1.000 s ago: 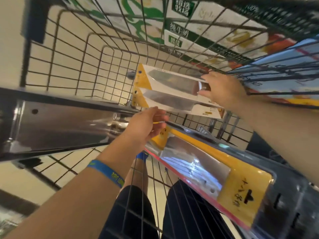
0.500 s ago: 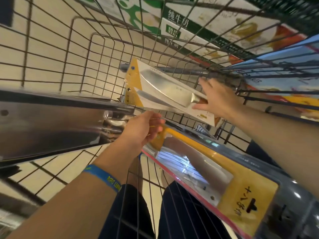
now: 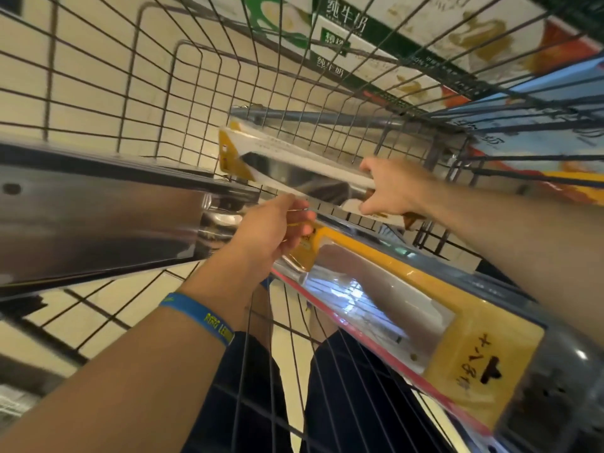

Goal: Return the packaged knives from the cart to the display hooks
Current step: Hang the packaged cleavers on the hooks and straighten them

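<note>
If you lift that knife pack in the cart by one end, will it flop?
Probably not: the pack has a broad steel blade, so it should stay stiff. It likely feels heavy for its size. Its glossy front may be slippery, so the right hand gripping the handle end seems wise.

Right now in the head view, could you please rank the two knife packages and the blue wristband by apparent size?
1. Near knife package, in the left hand: nearness inflates it.
2. Far knife package, in the right hand; true ranking unsure.
3. Blue wristband.
</note>
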Action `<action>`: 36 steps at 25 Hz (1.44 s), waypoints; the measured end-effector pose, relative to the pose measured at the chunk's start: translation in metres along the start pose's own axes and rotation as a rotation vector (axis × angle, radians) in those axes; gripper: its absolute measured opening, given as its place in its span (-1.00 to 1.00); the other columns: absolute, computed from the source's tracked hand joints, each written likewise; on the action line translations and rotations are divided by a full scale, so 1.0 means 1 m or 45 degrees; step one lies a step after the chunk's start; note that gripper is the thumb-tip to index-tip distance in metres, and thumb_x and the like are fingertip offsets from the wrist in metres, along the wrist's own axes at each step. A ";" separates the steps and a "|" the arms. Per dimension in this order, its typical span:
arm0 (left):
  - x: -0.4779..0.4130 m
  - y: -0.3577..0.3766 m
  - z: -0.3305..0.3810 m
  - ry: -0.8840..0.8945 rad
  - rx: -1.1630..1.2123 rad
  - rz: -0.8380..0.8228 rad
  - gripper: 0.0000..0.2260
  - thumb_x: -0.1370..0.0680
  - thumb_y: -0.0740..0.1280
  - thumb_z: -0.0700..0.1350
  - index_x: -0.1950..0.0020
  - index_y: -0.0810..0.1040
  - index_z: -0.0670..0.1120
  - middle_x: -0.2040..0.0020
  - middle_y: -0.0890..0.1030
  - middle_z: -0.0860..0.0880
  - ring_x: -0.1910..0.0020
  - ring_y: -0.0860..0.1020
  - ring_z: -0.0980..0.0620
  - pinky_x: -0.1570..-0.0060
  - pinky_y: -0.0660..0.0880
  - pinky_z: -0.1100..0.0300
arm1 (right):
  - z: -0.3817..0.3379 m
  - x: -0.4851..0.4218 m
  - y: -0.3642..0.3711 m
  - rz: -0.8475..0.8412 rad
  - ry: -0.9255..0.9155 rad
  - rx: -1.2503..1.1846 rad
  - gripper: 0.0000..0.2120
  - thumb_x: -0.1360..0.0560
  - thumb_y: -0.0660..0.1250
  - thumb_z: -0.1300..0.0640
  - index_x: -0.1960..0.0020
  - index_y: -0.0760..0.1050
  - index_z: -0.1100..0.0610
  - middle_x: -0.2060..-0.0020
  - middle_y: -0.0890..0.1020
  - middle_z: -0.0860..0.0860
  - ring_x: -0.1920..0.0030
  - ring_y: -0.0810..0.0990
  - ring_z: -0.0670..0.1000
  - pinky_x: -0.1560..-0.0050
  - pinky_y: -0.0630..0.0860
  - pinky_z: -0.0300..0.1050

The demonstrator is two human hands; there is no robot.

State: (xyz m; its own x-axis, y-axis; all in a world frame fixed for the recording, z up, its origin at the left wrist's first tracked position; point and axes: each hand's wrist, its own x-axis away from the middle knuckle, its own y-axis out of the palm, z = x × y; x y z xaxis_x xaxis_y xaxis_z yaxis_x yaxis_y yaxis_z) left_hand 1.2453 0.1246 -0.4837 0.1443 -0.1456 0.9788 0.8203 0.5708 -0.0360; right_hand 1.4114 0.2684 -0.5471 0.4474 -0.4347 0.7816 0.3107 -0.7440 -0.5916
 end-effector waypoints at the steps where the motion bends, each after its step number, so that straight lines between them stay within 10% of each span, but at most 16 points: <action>1: 0.001 -0.002 -0.001 0.004 0.009 0.012 -0.81 -0.67 0.24 -0.07 -0.03 0.61 -0.12 0.25 0.70 -0.01 0.41 0.55 0.11 0.47 0.43 0.33 | 0.000 0.001 -0.006 -0.052 0.025 -0.053 -0.49 -0.35 0.55 -0.10 -0.19 0.42 0.00 0.12 0.59 0.00 0.21 0.53 0.04 0.33 0.42 -0.12; 7: 0.018 -0.007 0.007 0.138 0.095 0.065 -0.59 -0.58 0.33 0.23 -0.15 0.54 -0.10 -0.15 0.64 -0.05 0.04 0.63 0.07 0.06 0.62 0.20 | -0.028 0.059 -0.053 0.753 0.009 0.111 -0.50 -0.38 0.55 -0.08 -0.23 0.47 0.03 0.06 0.66 0.04 0.14 0.61 0.14 0.27 0.32 -0.12; 13: 0.098 -0.005 0.037 0.308 0.048 -0.189 -0.24 -0.42 0.24 0.50 -0.47 0.41 0.05 -0.35 0.55 -0.01 -0.32 0.53 -0.01 -0.35 0.45 0.01 | -0.080 0.183 -0.096 0.756 0.010 -0.175 -0.46 -0.41 0.41 -0.25 -0.29 0.43 -0.05 0.08 0.67 -0.02 0.13 0.65 0.16 0.32 0.38 -0.07; 19: 0.198 -0.016 0.030 0.255 0.239 -0.607 -0.34 -0.49 0.19 0.44 -0.32 0.65 -0.01 -0.31 0.62 -0.16 -0.21 0.63 -0.17 -0.08 0.61 -0.07 | -0.139 0.294 -0.085 0.523 0.234 -1.180 -0.55 -0.34 0.42 -0.15 -0.16 0.34 -0.38 0.20 0.57 -0.31 0.22 0.56 -0.22 0.28 0.44 -0.21; 24: 0.264 -0.032 0.026 0.440 0.131 -0.582 -0.58 -0.53 0.40 0.01 -0.37 0.53 -0.04 -0.14 0.70 -0.17 -0.05 0.70 -0.18 -0.02 0.64 -0.20 | -0.154 0.338 -0.068 0.693 0.182 -1.886 -0.54 -0.30 0.59 -0.11 -0.14 0.52 -0.23 0.10 0.72 -0.26 0.14 0.72 -0.16 0.25 0.60 -0.26; 29: 0.338 -0.021 0.050 0.895 -0.024 -0.520 -0.72 -0.61 0.38 -0.11 -0.31 0.54 -0.11 -0.15 0.70 -0.17 -0.10 0.68 -0.16 -0.02 0.65 -0.05 | -0.154 0.380 -0.101 0.950 0.065 -2.005 -0.44 -0.26 0.56 -0.35 -0.06 0.69 0.03 0.15 0.77 -0.04 0.14 0.76 -0.01 0.23 0.67 -0.11; 36: 0.408 -0.001 0.035 1.289 -0.175 -0.216 -0.69 -0.48 0.47 0.19 -0.10 0.64 0.03 0.01 0.73 0.04 -0.05 0.69 -0.03 -0.17 0.58 -0.13 | -0.101 0.450 -0.110 1.263 -0.115 -2.150 -0.65 -0.46 0.51 -0.07 -0.18 0.58 0.02 0.00 0.76 -0.06 -0.02 0.74 -0.02 0.00 0.68 -0.06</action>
State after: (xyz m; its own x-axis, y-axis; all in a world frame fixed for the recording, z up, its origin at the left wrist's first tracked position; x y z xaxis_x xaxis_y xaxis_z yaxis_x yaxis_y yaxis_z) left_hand 1.2838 0.0932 -0.0767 0.3663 -0.8632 0.3474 0.9203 0.3913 0.0017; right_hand 1.4940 0.1035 -0.1107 -0.0181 -0.9523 0.3046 -0.9972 0.0395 0.0641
